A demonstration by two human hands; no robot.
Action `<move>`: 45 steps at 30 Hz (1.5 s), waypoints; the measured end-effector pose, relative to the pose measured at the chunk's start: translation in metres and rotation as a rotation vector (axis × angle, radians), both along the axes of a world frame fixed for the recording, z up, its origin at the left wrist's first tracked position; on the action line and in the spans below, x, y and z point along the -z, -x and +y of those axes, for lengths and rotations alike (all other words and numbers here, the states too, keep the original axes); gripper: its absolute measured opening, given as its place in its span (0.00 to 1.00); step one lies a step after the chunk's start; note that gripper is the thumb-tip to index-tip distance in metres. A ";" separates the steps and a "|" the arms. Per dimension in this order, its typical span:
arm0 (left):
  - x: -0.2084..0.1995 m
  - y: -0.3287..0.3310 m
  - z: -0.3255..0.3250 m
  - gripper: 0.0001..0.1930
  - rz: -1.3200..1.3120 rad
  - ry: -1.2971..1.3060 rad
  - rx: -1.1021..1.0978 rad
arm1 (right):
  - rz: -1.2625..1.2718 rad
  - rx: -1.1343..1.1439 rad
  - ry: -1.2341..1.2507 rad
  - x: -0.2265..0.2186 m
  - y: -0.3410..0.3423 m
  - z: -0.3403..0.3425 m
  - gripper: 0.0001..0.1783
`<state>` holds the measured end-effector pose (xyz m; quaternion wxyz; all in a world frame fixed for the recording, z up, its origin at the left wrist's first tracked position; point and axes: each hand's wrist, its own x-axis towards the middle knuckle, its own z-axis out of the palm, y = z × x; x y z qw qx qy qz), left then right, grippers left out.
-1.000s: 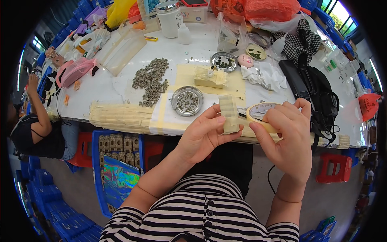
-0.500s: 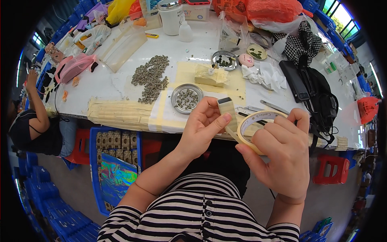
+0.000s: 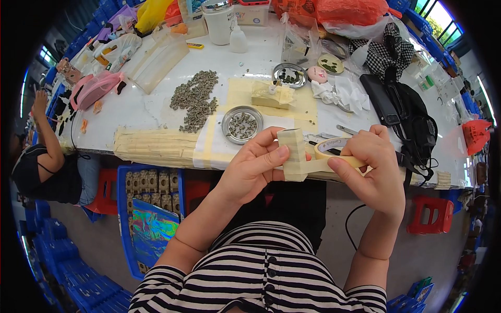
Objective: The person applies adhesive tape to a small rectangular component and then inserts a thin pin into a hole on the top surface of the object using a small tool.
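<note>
Open tabletop (image 3: 150,110) left of grey pile (image 3: 196,99), tape (image 3: 317,166) spanning between hands (image 3: 254,166), dish (image 3: 224,125) beyond, tools (image 3: 346,129) perhaps half hidden

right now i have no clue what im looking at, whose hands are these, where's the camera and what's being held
There is no machine here: these are a person's two bare hands, seen by a wide fisheye camera worn on their head and looking down, so straight edges bend toward the rim. The left hand holds a small pale block; the right hand holds a roll of tape, with a strip running from roll to block. On the white table lie a pile of small grey pieces, a round metal dish holding small pieces and, further right, a black bag.
</note>
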<state>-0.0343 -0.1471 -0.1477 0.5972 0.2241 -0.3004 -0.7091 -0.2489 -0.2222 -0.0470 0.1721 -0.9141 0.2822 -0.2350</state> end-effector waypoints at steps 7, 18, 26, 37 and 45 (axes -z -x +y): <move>-0.002 0.005 0.000 0.24 0.054 -0.058 -0.012 | -0.049 -0.030 -0.100 0.016 0.000 -0.010 0.14; 0.005 0.002 0.001 0.24 0.217 0.001 0.122 | -0.102 -0.048 -0.163 0.025 -0.004 -0.011 0.14; 0.014 0.006 0.001 0.25 0.273 0.008 0.118 | -0.105 -0.053 -0.178 0.030 -0.006 -0.011 0.15; 0.011 0.014 -0.001 0.24 0.264 -0.026 0.029 | -0.075 0.016 -0.033 0.032 -0.013 -0.006 0.15; 0.001 0.020 0.003 0.23 0.111 -0.106 -0.080 | -0.082 0.088 0.170 0.035 -0.021 0.000 0.15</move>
